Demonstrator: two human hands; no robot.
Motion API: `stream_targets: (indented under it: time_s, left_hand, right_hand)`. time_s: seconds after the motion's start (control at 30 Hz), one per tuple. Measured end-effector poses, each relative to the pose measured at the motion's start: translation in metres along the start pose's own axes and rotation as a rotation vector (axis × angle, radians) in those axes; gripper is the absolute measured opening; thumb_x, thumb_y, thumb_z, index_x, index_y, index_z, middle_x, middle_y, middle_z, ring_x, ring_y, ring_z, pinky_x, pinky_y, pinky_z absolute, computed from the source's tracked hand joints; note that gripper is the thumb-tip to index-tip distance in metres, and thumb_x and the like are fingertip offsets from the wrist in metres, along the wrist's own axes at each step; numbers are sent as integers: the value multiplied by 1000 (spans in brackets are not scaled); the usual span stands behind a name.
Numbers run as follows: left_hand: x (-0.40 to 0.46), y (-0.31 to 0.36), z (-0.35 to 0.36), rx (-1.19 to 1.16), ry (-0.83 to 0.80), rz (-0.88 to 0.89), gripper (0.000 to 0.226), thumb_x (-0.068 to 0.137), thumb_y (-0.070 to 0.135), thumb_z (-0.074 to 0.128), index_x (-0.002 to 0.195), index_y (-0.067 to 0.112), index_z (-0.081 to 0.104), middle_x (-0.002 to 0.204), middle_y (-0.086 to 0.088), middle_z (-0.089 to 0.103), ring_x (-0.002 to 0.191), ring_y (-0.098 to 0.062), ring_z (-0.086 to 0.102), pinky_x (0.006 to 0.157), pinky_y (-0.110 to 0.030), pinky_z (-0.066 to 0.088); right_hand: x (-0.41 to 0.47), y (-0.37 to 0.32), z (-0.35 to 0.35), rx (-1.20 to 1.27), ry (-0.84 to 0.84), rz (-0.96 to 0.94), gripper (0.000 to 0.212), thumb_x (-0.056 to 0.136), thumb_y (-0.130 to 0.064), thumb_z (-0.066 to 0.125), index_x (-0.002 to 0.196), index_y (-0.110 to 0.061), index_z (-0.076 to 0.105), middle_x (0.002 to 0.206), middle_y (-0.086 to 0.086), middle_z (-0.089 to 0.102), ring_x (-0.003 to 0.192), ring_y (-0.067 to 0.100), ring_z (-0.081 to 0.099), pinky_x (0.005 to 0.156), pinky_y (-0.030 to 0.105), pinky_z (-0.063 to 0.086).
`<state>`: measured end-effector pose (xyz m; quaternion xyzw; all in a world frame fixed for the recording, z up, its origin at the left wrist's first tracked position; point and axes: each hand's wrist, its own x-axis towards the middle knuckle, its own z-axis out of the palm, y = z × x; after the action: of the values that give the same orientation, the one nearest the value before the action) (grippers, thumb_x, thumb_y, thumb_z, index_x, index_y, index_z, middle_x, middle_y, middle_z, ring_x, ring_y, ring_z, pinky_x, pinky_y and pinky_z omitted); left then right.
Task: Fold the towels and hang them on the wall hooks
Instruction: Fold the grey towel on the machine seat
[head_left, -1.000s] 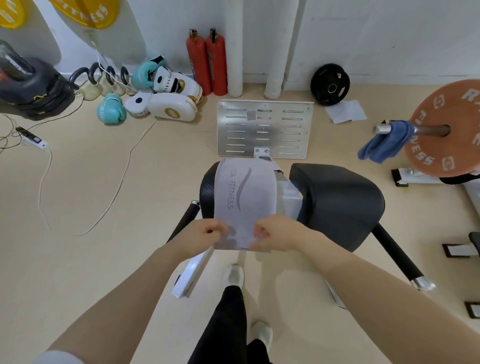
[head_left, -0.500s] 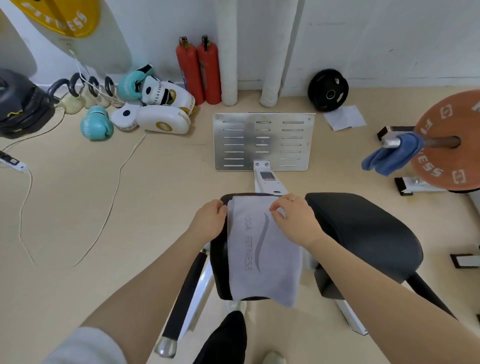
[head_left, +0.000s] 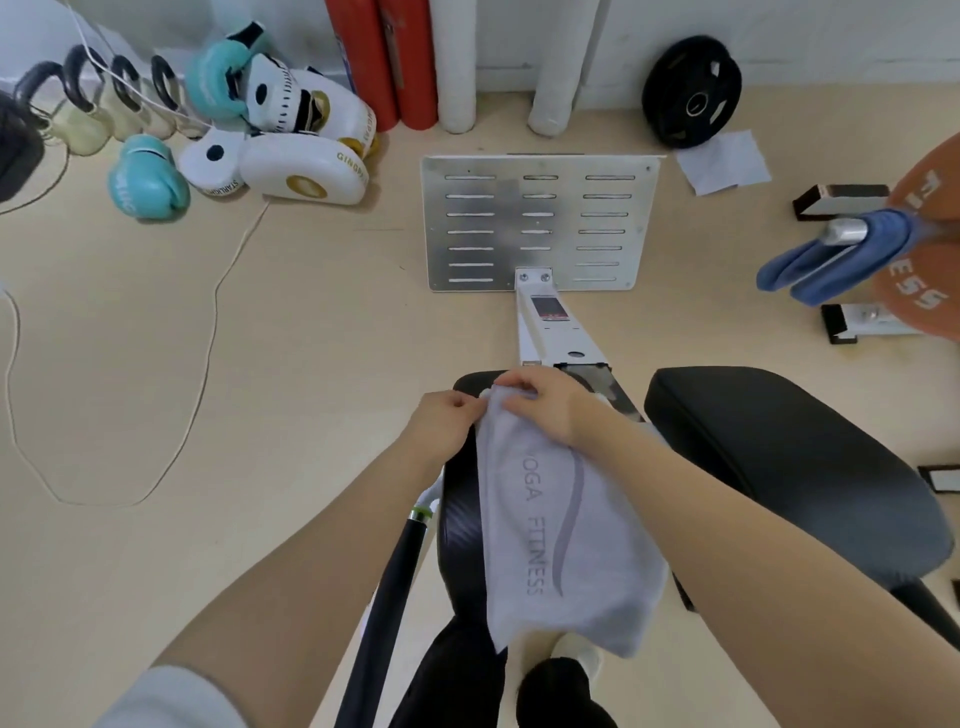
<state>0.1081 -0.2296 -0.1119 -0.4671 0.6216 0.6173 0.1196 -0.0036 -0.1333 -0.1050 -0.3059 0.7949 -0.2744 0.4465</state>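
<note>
- Far left on the floor lie teal boxing gloves (head_left: 147, 176) and white pads (head_left: 304, 174).
- The left hand (head_left: 441, 423) pinches the far left edge of the grey towel (head_left: 558, 535), fingers curled.
- The towel drapes over a black padded surface (head_left: 460, 525), its near end hanging off.
- The right hand (head_left: 545, 402) grips the towel's bunched far end.
- Far right, a blue towel (head_left: 831, 260) hangs over a barbell end (head_left: 844, 232).
</note>
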Motion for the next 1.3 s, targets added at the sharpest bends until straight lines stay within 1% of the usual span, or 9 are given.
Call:
stream_targets:
  time_s: [0.17, 0.27, 0.4, 0.57, 0.7, 0.8, 1.07, 1.17, 1.3]
  left_hand:
    - [-5, 1, 5, -83, 71, 120, 16, 92, 22, 50, 82, 12, 55, 73, 3, 53, 67, -11, 44, 61, -21, 37]
    - [-7, 4, 7, -126, 97, 133, 14, 92, 21, 51, 81, 14, 55, 71, 6, 53, 65, -7, 44, 55, -12, 38]
    - [-9, 9, 8, -182, 76, 90, 15, 92, 22, 53, 80, 15, 57, 74, 3, 56, 69, -11, 47, 62, -21, 39]
    - [-10, 13, 13, -292, 49, 79, 19, 93, 22, 53, 76, 16, 57, 76, -2, 61, 71, -14, 53, 66, -25, 44]
    - [-10, 12, 11, -326, 39, 82, 17, 93, 21, 52, 78, 16, 57, 80, -4, 62, 75, -16, 53, 66, -25, 44]
    - [-9, 12, 10, -306, 27, 80, 17, 93, 21, 52, 77, 16, 56, 82, -7, 61, 76, -18, 53, 66, -26, 42]
    - [-8, 16, 9, -386, -34, 22, 18, 93, 25, 54, 77, 16, 54, 69, -4, 60, 64, -17, 50, 60, -30, 41]
    - [-11, 17, 10, -646, -126, -59, 22, 95, 13, 47, 77, 13, 59, 60, -1, 66, 55, -13, 61, 55, -26, 50]
    - [-7, 13, 9, -772, -105, -103, 31, 99, 22, 38, 91, 8, 65, 83, -9, 68, 74, -18, 64, 75, -30, 53]
  right_hand:
    - [-14, 7, -14, 308, 66, -53, 16, 84, 3, 56, 85, -13, 59, 81, -7, 55, 80, 7, 49, 77, 15, 38]
    - [-20, 8, -22, 532, 30, -33, 28, 79, 17, 47, 72, -10, 53, 83, 0, 58, 81, 11, 53, 79, 21, 43]
    - [-20, 8, -23, 642, -3, 10, 29, 78, 18, 41, 69, -8, 50, 85, 3, 62, 78, 8, 58, 74, 17, 48]
    - [-11, 6, -14, 290, -10, 14, 16, 92, -22, 53, 78, -21, 61, 81, 3, 56, 80, 14, 50, 82, 34, 43]
    - [-9, 0, -12, 243, 78, -50, 8, 91, -18, 55, 92, -17, 62, 84, 0, 56, 81, 10, 50, 80, 25, 42]
    - [-7, -3, -15, 233, 49, -52, 22, 85, -13, 63, 101, -26, 57, 82, -6, 52, 79, 6, 50, 77, 18, 41]
    - [-5, -25, -26, 359, -57, -110, 12, 83, -7, 66, 80, -16, 58, 75, -7, 58, 62, -9, 52, 63, 5, 43]
    - [7, -23, -10, 55, -54, -82, 16, 87, -27, 62, 98, -17, 55, 89, -9, 56, 84, -1, 51, 83, 17, 38]
    - [9, -12, 10, -478, 119, -24, 44, 96, -46, 35, 132, -20, 41, 131, 3, 45, 122, 24, 36, 103, 39, 22]
